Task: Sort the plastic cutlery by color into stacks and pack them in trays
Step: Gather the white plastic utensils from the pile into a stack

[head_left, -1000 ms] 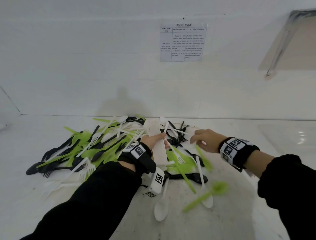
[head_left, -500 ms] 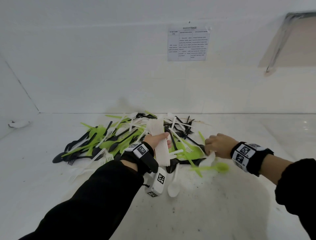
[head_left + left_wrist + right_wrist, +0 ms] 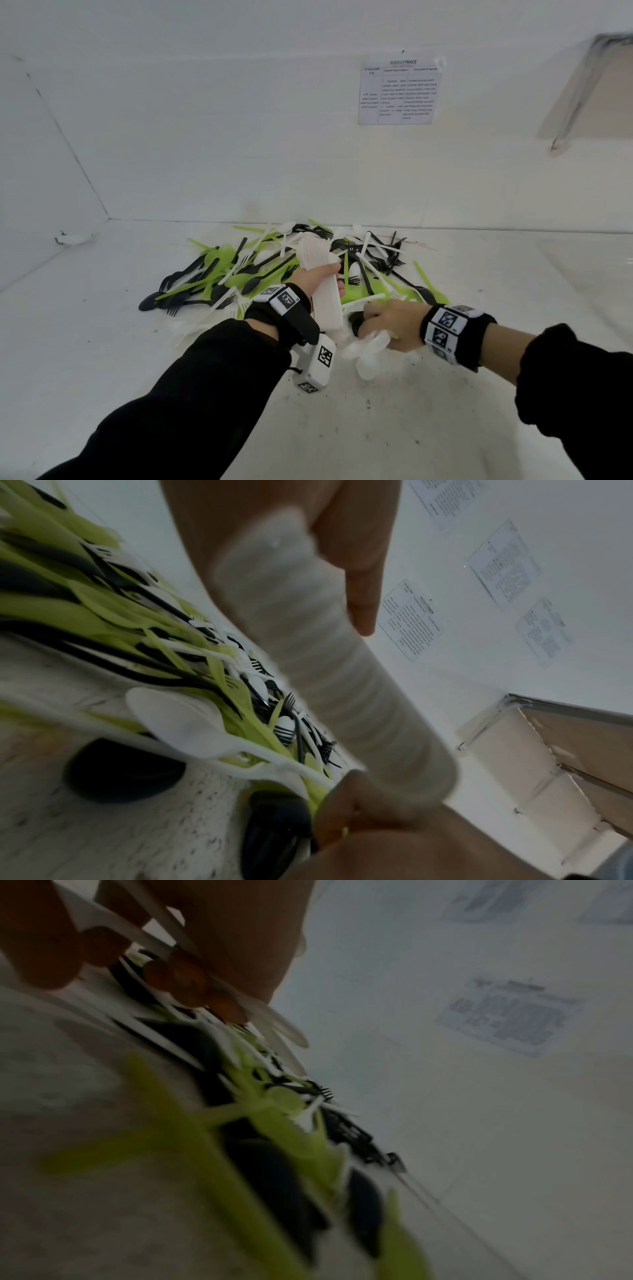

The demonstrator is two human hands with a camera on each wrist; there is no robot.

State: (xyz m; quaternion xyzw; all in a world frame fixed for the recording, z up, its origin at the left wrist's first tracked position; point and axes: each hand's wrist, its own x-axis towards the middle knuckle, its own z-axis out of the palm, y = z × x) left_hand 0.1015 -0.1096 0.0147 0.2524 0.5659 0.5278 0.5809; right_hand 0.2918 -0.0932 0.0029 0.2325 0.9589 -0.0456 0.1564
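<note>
While the mixed pile of cutlery (image 3: 308, 270) lies mid-worktop (image 3: 102, 342) toward the far wall, the left hand (image 3: 320, 275) grips a nested stack of white cutlery (image 3: 323, 294) about its middle, fingers wrapped round. Pieces judged light, thin, springy, slick; handles give the best hold, tines snag neighbours. Right hand (image 3: 390, 325) at the pile's near edge, fingers (image 3: 178, 974) curled and pinching white spoons (image 3: 368, 349) by the handles, probably two; wrist view blurred. No trays identified with certainty.
</note>
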